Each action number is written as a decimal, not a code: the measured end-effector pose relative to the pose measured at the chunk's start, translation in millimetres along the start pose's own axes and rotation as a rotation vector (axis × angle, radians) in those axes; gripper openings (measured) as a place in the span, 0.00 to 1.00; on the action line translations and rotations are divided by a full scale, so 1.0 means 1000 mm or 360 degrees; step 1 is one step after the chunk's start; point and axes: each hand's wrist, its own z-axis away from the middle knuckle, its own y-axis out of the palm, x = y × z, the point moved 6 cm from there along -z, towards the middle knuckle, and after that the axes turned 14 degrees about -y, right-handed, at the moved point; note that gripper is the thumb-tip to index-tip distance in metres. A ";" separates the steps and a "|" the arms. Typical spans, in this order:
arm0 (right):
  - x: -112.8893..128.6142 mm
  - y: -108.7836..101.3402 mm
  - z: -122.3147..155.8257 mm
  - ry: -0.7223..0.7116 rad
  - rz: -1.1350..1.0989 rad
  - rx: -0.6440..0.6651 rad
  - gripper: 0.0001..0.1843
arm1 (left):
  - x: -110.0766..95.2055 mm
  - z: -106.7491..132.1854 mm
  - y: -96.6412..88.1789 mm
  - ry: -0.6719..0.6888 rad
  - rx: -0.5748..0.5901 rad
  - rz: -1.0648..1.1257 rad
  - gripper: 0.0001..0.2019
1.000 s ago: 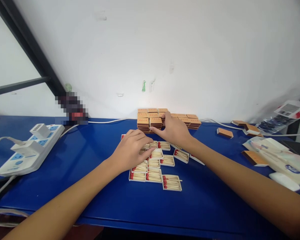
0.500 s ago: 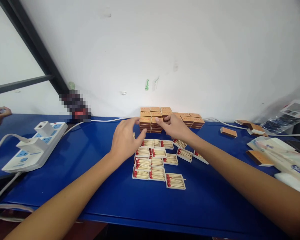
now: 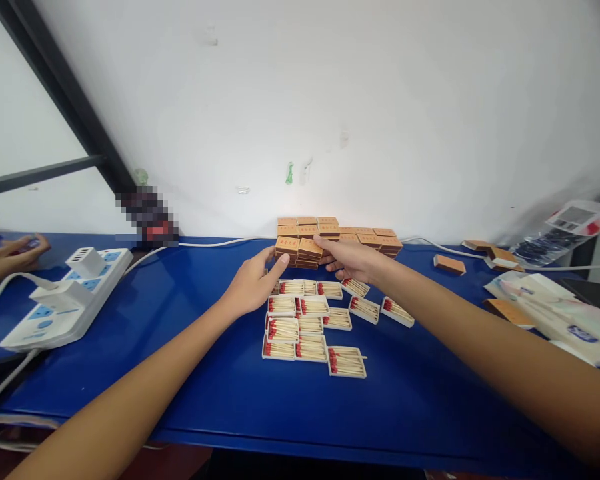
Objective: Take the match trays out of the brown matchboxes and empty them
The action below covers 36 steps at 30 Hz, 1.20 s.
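A small stack of orange matchboxes (image 3: 301, 253), set in two columns side by side, is near the back of the blue table (image 3: 195, 373), between the person's two hands, with the right column turned slightly askew. The left hand (image 3: 253, 280) is partly open at the stack's left end, its thumb reaching across the near corner and its fingers at the far side; how firmly it grips cannot be told. The right hand (image 3: 355, 259) has its thumb at the top right corner of the right column, while its other fingers curl loosely below, apart from the thumb; whether they clamp the boxes cannot be told either. Just behind the stack, a larger block of matchboxes (image 3: 307, 230) stands by the wall (image 3: 380, 100), with a lower block (image 3: 370, 239) to its right. Nearer the person, open trays (image 3: 283, 328) of red-tipped matches lie in rough rows, some resting on others. Out to the right are a single matchbox (image 3: 449, 265), a soft white packet (image 3: 555, 307) and a clear plastic bag (image 3: 545, 243). At the left is a white power strip (image 3: 44, 325) with two chargers plugged in, and beyond it another person's hand (image 3: 15, 260), partly open, its contents unclear.
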 end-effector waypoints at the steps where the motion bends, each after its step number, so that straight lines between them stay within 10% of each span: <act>1: -0.001 0.000 0.000 0.0021 -0.0033 0.0004 0.22 | -0.001 0.001 0.000 0.0013 -0.0006 -0.0024 0.28; 10: -0.003 0.008 -0.005 0.0078 -0.0289 0.0121 0.22 | -0.012 0.006 0.002 0.0167 -0.0035 -0.0168 0.24; 20: 0.002 0.005 0.006 0.0224 -0.0354 -0.0060 0.19 | -0.022 0.021 0.001 0.0358 -0.0526 -0.0685 0.26; 36: 0.011 0.004 0.006 0.0080 -0.0771 -0.0128 0.06 | -0.022 0.020 0.006 0.0450 -0.0467 -0.0954 0.21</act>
